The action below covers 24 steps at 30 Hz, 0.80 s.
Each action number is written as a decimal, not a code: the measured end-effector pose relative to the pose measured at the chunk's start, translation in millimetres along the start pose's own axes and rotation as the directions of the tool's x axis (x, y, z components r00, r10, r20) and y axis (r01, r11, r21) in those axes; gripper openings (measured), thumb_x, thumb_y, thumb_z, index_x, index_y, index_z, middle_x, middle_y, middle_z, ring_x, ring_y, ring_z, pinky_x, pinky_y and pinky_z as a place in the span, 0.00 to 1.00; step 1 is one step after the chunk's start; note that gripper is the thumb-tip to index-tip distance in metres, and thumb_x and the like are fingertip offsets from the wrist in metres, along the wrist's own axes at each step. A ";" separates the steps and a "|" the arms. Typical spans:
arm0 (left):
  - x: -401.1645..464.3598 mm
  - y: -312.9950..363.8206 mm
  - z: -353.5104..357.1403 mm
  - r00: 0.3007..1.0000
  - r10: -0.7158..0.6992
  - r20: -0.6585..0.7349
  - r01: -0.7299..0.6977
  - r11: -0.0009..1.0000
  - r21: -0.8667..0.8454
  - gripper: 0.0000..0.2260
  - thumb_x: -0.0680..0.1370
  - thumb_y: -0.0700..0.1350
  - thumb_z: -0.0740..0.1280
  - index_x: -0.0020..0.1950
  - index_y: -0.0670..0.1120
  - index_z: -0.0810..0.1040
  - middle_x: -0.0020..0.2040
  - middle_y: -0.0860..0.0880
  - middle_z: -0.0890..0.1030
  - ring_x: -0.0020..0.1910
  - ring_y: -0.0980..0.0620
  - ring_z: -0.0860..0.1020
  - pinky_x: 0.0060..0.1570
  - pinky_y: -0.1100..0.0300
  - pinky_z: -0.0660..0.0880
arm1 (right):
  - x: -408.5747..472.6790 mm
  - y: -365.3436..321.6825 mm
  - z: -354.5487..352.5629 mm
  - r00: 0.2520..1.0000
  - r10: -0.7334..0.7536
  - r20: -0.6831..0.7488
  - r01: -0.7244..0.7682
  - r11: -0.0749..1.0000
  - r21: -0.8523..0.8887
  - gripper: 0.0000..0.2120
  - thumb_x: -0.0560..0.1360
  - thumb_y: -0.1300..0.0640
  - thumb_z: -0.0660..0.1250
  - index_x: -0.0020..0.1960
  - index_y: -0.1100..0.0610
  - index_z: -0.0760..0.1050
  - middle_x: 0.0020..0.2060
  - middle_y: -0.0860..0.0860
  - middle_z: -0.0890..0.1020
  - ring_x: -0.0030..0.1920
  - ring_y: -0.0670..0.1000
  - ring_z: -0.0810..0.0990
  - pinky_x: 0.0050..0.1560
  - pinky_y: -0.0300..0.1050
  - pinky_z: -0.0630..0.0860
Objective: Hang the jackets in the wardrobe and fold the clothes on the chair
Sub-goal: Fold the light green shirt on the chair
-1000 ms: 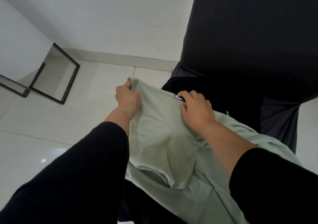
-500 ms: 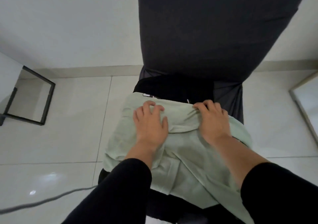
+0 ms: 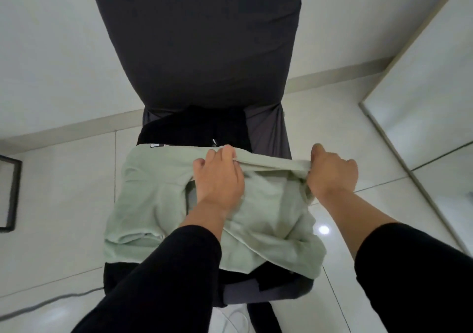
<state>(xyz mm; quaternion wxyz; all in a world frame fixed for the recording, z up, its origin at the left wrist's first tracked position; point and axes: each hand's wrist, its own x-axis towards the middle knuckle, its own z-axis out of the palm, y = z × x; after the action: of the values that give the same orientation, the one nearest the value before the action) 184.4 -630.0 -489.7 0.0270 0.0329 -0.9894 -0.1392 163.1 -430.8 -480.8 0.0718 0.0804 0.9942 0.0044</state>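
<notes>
Folding step in hand. My left hand (image 3: 217, 179) pinches top edge of pale green garment (image 3: 153, 194) spread on chair (image 3: 268, 127); right hand (image 3: 332, 171) grips same edge just beside. Next, I judge: pull taut, fold over evenly.

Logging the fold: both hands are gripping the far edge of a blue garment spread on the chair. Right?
Not quite: the garment is pale green, not blue, as the head view shows. Left hand and right hand do grip its far edge on the chair.
</notes>
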 end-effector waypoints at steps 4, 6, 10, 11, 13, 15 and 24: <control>-0.3 10.1 -15.5 0.996 0.054 -0.076 -0.056 0.998 -0.030 0.11 0.76 0.59 0.60 0.51 0.53 0.69 0.46 0.57 0.72 0.49 0.53 0.69 0.51 0.56 0.58 | -0.7 -0.3 -23.2 0.966 0.172 -0.194 -0.093 0.929 0.359 0.15 0.71 0.67 0.55 0.55 0.55 0.60 0.35 0.52 0.72 0.33 0.56 0.71 0.32 0.46 0.63; -4.9 13.6 -17.9 0.996 0.054 -0.074 -0.052 0.998 0.027 0.14 0.76 0.61 0.60 0.52 0.53 0.69 0.48 0.57 0.71 0.50 0.53 0.68 0.51 0.55 0.57 | -5.6 -4.6 -30.1 0.960 0.211 -0.185 -0.111 0.891 0.440 0.17 0.72 0.67 0.54 0.58 0.54 0.60 0.36 0.51 0.72 0.34 0.55 0.70 0.34 0.47 0.63; -21.6 15.3 -10.9 0.994 0.076 0.073 -0.088 0.979 0.183 0.09 0.76 0.56 0.59 0.53 0.54 0.72 0.52 0.55 0.72 0.55 0.52 0.68 0.56 0.53 0.58 | -31.0 -1.0 -13.2 0.950 0.314 -0.002 -0.269 0.817 0.511 0.16 0.74 0.65 0.55 0.60 0.54 0.61 0.39 0.52 0.74 0.38 0.56 0.72 0.36 0.47 0.65; -25.1 17.1 -8.1 0.991 0.089 0.103 -0.107 0.978 0.181 0.07 0.76 0.53 0.59 0.52 0.54 0.71 0.52 0.56 0.72 0.55 0.52 0.68 0.57 0.53 0.58 | -38.6 1.9 -5.5 0.946 0.322 0.045 -0.300 0.810 0.503 0.15 0.73 0.65 0.55 0.58 0.54 0.62 0.39 0.52 0.74 0.38 0.56 0.72 0.36 0.46 0.66; -31.0 22.8 -1.6 0.977 0.143 0.158 -0.169 0.972 0.162 0.06 0.76 0.49 0.60 0.52 0.55 0.70 0.51 0.56 0.73 0.54 0.52 0.69 0.57 0.55 0.59 | -50.9 8.0 10.5 0.950 0.292 0.108 -0.310 0.852 0.422 0.13 0.72 0.65 0.56 0.55 0.55 0.65 0.41 0.53 0.76 0.39 0.57 0.73 0.37 0.46 0.67; -35.9 28.0 3.7 0.965 0.196 0.175 -0.224 0.962 0.155 0.07 0.76 0.46 0.60 0.53 0.55 0.69 0.50 0.57 0.73 0.54 0.53 0.70 0.56 0.56 0.60 | -57.9 14.4 23.6 0.958 0.253 0.139 -0.285 0.902 0.324 0.13 0.71 0.66 0.56 0.53 0.55 0.67 0.43 0.52 0.76 0.41 0.56 0.73 0.40 0.45 0.68; -52.6 29.7 12.9 0.941 0.190 0.279 -0.240 0.958 0.158 0.08 0.75 0.46 0.59 0.52 0.56 0.71 0.49 0.57 0.73 0.52 0.54 0.71 0.53 0.56 0.60 | -62.7 31.8 33.9 0.938 0.087 0.336 -0.146 0.977 0.153 0.17 0.72 0.65 0.54 0.55 0.51 0.71 0.50 0.50 0.78 0.54 0.55 0.76 0.57 0.49 0.64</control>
<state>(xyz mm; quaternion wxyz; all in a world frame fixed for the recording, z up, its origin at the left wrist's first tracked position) 234.3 -594.1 -496.2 -0.0914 -0.0921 -0.9906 -0.0435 234.3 -409.6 -504.8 0.2282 0.1450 0.9583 -0.0926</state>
